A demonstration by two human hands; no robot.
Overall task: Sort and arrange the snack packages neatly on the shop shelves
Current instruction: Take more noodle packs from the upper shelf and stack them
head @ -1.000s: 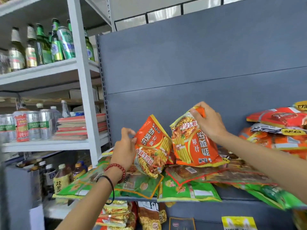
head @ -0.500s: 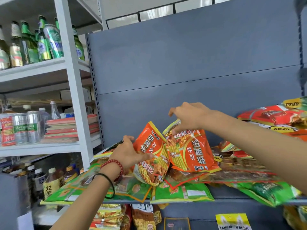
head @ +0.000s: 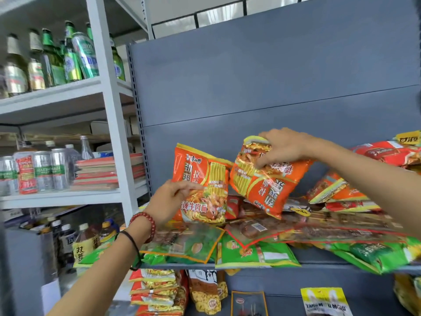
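Observation:
Two orange noodle packets stand side by side on the grey shelf (head: 319, 258). My left hand (head: 168, 201), with a red bead bracelet on its wrist, grips the lower left edge of the upright left packet (head: 202, 179). My right hand (head: 282, 149) clutches the top of the right packet (head: 268, 188), which is tilted and upside down. Both packets rest on a heap of flat green packets (head: 250, 254) and clear red-edged packets (head: 262, 231).
More red and orange packets (head: 382, 153) pile up at the right of the shelf. A white rack (head: 109, 124) on the left holds green bottles (head: 75, 55), cans (head: 43, 169) and stacked red packs. Below hang noodle packets (head: 157, 290) and a yellow packet (head: 323, 299).
The left packet has been turned more upright under my left hand. My right hand has shifted to the top of the right packet and tilted it further over to the right.

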